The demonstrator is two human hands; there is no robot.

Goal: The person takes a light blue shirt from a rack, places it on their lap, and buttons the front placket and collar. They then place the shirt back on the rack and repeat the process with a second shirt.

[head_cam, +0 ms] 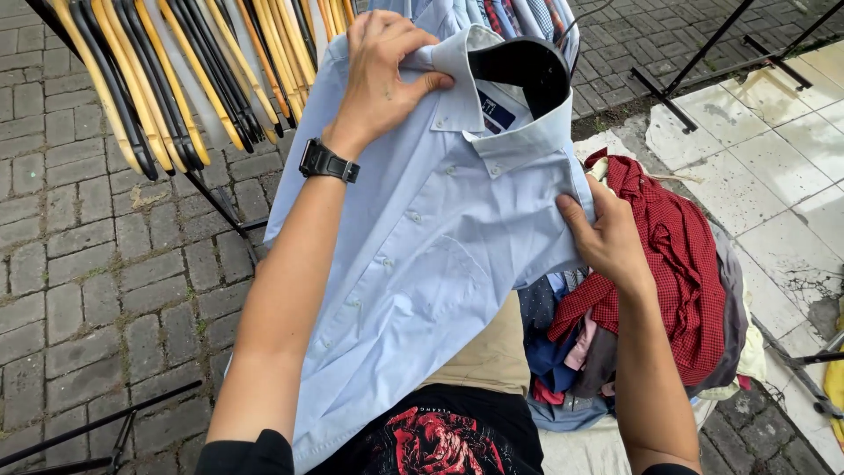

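Grip, left: left hand [380, 75], a black watch [329, 162] on its wrist, is pinched on the collar of the pale blue button-up cotton shirt [422, 237], thumb pressed on the collar point, fingers curled behind.
Grip, right: right hand [607, 236] is clamped on the shirt's far shoulder seam, thumb on top, fingers hidden under the cloth.
Shirt position: held up between both hands in front of the body, collar high, tail hanging down toward the lap; a black plastic hanger [527, 66] sits inside the neck.
Nearby: row of empty yellow, orange and black hangers [176, 79] up left; heap of crumpled garments topped by a red checked shirt [681, 255] just beside the right hand, lying on pale cloth; grey brick paving [88, 264] below left.
Risk, hanger: the shoulder under the right hand looks bunched; if the hanger arm is not seated there, the shirt could slide off to one side.
Risk, collar: a thumb-only pinch may crease the collar or let it slip.
Risk, ground: the hanging tail could brush the paving and get dirty.
Risk, heap: the right elbow is close enough to nudge the pile over.
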